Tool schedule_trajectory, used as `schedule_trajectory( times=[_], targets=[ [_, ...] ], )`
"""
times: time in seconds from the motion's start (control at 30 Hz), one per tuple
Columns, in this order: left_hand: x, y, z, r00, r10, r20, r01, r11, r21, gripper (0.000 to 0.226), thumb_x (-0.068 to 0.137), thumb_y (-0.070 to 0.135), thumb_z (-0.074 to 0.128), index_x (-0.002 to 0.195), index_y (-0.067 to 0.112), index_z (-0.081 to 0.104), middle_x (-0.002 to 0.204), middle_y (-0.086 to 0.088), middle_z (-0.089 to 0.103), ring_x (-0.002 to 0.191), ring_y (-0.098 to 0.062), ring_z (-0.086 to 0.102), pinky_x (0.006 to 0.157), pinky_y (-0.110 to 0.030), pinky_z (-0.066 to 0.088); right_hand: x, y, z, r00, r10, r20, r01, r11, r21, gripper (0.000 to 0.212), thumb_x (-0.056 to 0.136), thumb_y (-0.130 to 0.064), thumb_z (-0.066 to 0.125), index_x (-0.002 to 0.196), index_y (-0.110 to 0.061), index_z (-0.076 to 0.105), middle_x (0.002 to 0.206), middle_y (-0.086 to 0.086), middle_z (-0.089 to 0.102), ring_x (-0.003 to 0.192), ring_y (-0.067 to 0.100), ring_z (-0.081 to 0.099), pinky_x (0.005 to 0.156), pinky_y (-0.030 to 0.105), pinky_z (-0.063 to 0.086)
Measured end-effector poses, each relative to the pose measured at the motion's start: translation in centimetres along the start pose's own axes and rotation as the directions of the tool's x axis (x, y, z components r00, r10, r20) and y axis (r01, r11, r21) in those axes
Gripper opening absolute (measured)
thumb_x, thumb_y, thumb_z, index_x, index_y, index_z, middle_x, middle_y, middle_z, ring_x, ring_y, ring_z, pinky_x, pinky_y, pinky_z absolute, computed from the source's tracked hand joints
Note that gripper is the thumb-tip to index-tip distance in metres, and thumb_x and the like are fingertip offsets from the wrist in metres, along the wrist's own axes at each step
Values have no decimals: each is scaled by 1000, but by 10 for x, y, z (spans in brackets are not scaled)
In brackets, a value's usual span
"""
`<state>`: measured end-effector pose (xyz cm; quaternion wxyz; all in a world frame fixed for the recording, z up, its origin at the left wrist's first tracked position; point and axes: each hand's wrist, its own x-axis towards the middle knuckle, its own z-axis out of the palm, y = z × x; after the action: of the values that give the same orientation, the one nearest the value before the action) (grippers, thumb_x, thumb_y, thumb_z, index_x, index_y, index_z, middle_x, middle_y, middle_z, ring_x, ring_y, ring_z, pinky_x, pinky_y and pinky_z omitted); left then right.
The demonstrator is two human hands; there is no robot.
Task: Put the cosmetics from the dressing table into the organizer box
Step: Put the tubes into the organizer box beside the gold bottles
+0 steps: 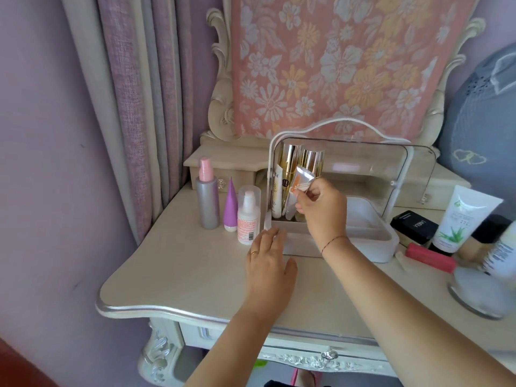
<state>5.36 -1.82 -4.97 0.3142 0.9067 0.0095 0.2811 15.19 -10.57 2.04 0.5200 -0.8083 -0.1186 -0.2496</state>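
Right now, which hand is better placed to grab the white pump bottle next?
Left. The left hand rests open beside the white pump bottle; the right hand is holding a tube at the organizer box.

The right hand (321,208) pinches a small silver-and-orange tube (301,181) in a fingertip grip, holding it tilted at the left end of the organizer box (371,241), just in front of two gold bottles (303,160) standing inside. The left hand (269,256) lies flat and empty on the tabletop (181,263), fingertips touching the box's front left corner. Left of the box stand a silver spray bottle (207,195), a purple tube (230,205) and a white pump bottle (248,216).
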Motion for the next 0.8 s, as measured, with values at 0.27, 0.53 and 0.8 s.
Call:
schedule_trajectory(
  times=[0.27, 0.53, 0.8],
  targets=[
    [0, -2, 1, 1000, 4, -10, -4, 1000, -5, 57, 69, 15, 55, 125, 5, 54, 129, -12, 54, 120, -34, 47, 100, -41, 36, -7, 8, 8, 997, 79, -15, -78, 996, 39, 5, 82, -10, 68, 82, -7, 64, 70, 6, 69, 61, 21, 69, 66, 46, 59],
    [-1, -3, 2, 999, 31, -26, -31, 999, 11, 55, 72, 18, 52, 125, 5, 53, 130, -12, 53, 120, -34, 47, 100, -42, 38, -16, 15, 3, 997, 79, -6, -79, 997, -15, 6, 83, -15, 68, 79, -15, 63, 72, 3, 69, 68, 22, 69, 69, 42, 59],
    [-1, -4, 3, 999, 37, -21, -36, 999, 19, 56, 73, 17, 54, 127, 5, 52, 130, -13, 53, 120, -35, 47, 102, -43, 36, -5, 28, -16, 976, 208, 63, -184, 947, -264, 34, 83, -27, 68, 113, -12, 57, 109, 3, 66, 98, 23, 64, 78, 30, 47]
  ],
)
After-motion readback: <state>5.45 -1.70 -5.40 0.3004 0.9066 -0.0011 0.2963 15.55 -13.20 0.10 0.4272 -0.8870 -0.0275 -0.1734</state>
